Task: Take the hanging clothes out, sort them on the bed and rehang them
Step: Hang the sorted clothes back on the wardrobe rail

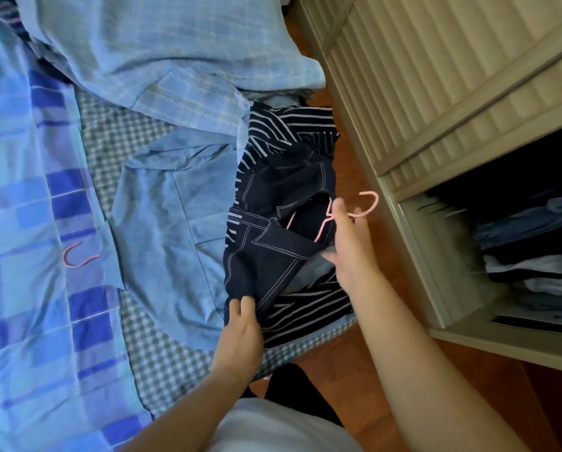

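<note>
A dark denim garment with white stitching [273, 230] lies at the bed's right edge on top of a dark striped garment [305, 305]. A pink hanger [366, 207] is partly inside the denim, its hook sticking out to the right. My right hand [348, 246] grips the hanger at its neck. My left hand [240, 324] pinches the denim's lower left edge. A light blue shirt [169, 223] lies flat to the left, and a light blue plaid garment [162, 50] is heaped above it.
A second pink hanger hook [77, 256] pokes out on the blue checked bedspread [22, 288] at left. The open wardrobe [468, 125] on the right holds folded clothes [534, 249] on a shelf. Wooden floor [354, 370] runs between bed and wardrobe.
</note>
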Motion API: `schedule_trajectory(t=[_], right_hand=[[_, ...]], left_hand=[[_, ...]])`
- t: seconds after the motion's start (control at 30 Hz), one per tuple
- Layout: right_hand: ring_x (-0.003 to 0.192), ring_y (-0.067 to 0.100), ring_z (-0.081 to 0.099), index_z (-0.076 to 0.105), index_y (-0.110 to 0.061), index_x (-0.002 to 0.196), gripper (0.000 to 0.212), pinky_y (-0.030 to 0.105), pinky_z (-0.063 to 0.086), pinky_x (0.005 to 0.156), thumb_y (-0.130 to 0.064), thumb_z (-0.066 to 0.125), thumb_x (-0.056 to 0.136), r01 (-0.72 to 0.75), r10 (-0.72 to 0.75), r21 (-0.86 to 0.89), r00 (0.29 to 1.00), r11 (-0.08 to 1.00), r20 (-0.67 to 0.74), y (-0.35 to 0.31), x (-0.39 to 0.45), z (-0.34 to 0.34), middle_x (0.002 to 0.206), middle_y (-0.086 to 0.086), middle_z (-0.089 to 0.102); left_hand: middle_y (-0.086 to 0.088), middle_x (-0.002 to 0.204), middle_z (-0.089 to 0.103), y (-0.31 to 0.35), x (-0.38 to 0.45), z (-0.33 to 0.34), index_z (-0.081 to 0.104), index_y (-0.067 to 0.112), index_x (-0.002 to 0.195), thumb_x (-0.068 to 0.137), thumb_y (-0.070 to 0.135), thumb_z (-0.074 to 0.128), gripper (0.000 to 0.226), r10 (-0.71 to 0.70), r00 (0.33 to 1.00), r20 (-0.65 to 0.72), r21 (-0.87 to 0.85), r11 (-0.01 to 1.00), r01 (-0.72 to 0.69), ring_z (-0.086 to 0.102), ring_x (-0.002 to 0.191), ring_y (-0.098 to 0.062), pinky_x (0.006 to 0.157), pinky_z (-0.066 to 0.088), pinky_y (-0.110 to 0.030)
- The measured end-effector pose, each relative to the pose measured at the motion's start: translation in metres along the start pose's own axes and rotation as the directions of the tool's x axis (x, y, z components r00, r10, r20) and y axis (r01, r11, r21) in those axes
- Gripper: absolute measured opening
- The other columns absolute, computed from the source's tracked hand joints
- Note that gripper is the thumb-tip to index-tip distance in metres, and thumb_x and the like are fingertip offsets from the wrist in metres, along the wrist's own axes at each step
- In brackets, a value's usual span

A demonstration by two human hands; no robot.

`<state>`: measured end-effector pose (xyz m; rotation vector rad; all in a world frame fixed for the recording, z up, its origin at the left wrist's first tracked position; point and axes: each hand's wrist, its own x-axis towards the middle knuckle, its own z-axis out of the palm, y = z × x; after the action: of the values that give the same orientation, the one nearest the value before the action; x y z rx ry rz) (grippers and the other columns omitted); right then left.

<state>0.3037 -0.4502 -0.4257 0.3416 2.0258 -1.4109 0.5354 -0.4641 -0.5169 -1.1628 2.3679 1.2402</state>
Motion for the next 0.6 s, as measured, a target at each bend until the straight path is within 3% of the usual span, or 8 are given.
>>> schedule_trajectory(t=[0.07,0.17,0.23,0.3,0.37,0.47,0.53,0.6], right_hand=[[0.109,0.022,0.066,0.053,-0.026,0.132,0.049,0.048,0.057,0.088,-0.046,0.068,0.089,-0.183,0.178,0.03,0.976,0.983,0.123,0.036,-0.009,0.01,0.126,-0.003,0.065],[0.103,0.02,0.067,0.062,-0.025,0.121,0.023,0.046,0.056,0.093,-0.033,0.057,0.1,-0.128,0.132,-0.074,0.99,0.989,0.057,0.058,-0.012,0.032,0.114,-0.001,0.07],[0.098,0.017,0.062,0.061,-0.019,0.124,0.028,0.039,0.051,0.096,-0.032,0.046,0.104,0.031,-0.032,-0.263,0.999,0.964,0.0,0.051,-0.019,0.052,0.107,-0.003,0.066],[0.102,0.018,0.058,0.059,-0.015,0.127,0.031,0.037,0.047,0.097,-0.03,0.04,0.107,0.166,-0.181,-0.326,0.983,0.931,-0.015,0.044,-0.022,0.065,0.111,-0.001,0.062],[0.104,0.02,0.058,0.059,-0.017,0.125,0.03,0.039,0.047,0.098,-0.03,0.038,0.107,0.176,-0.194,-0.287,0.98,0.942,-0.035,0.045,-0.019,0.074,0.111,-0.001,0.062],[0.104,0.021,0.06,0.058,-0.021,0.125,0.029,0.045,0.048,0.102,-0.034,0.04,0.106,0.075,-0.09,-0.234,0.995,0.969,-0.054,0.055,-0.009,0.083,0.112,0.0,0.063],[0.104,0.02,0.062,0.058,-0.024,0.126,0.029,0.046,0.049,0.103,-0.034,0.041,0.105,0.024,-0.036,-0.206,0.998,0.978,-0.059,0.069,-0.004,0.085,0.112,-0.001,0.064],[0.106,0.021,0.064,0.06,-0.029,0.122,0.026,0.046,0.05,0.102,-0.036,0.043,0.104,0.0,-0.007,-0.157,0.999,0.988,-0.044,0.08,-0.001,0.084,0.11,-0.003,0.067]], left_hand=[[0.0,0.108,0.03,-0.007,-0.004,0.002,0.028,0.022,0.105,0.083,-0.016,0.039,0.046,0.004,0.994,0.111,0.08,0.997,-0.013,0.055,0.081,-0.037,0.063,0.037,-0.042],[-0.005,0.124,0.037,-0.026,-0.007,0.0,0.03,0.02,0.132,0.09,-0.001,0.05,0.051,0.089,0.948,0.305,0.29,0.94,-0.182,0.064,0.096,-0.035,0.068,0.049,-0.045],[0.0,0.129,0.039,-0.046,-0.006,-0.008,0.033,0.026,0.14,0.095,0.023,0.055,0.051,0.231,0.901,0.368,0.191,0.929,-0.317,0.061,0.106,-0.026,0.079,0.052,-0.041],[0.009,0.127,0.044,-0.068,-0.001,-0.018,0.045,0.031,0.136,0.096,0.036,0.057,0.043,0.24,0.926,0.29,-0.047,0.97,-0.237,0.057,0.107,-0.014,0.086,0.049,-0.033],[0.008,0.118,0.054,-0.093,0.017,-0.037,0.056,0.027,0.126,0.098,0.032,0.059,0.028,-0.027,0.995,0.094,-0.274,0.96,0.052,0.058,0.097,-0.009,0.079,0.048,-0.025],[-0.004,0.096,0.062,-0.158,0.06,-0.07,0.063,0.014,0.106,0.087,0.027,0.064,0.023,-0.558,0.83,-0.003,-0.622,0.651,0.436,0.064,0.086,-0.027,0.072,0.045,-0.029],[-0.011,0.08,0.06,-0.198,0.09,-0.087,0.061,0.011,0.084,0.066,0.032,0.064,0.028,-0.66,0.745,0.097,-0.792,0.401,0.459,0.061,0.076,-0.03,0.069,0.044,-0.035],[-0.02,0.076,0.058,-0.252,0.126,-0.08,0.058,0.005,0.083,0.05,0.026,0.064,0.04,-0.724,0.681,0.11,-0.853,0.282,0.439,0.059,0.064,-0.032,0.057,0.051,-0.038]])
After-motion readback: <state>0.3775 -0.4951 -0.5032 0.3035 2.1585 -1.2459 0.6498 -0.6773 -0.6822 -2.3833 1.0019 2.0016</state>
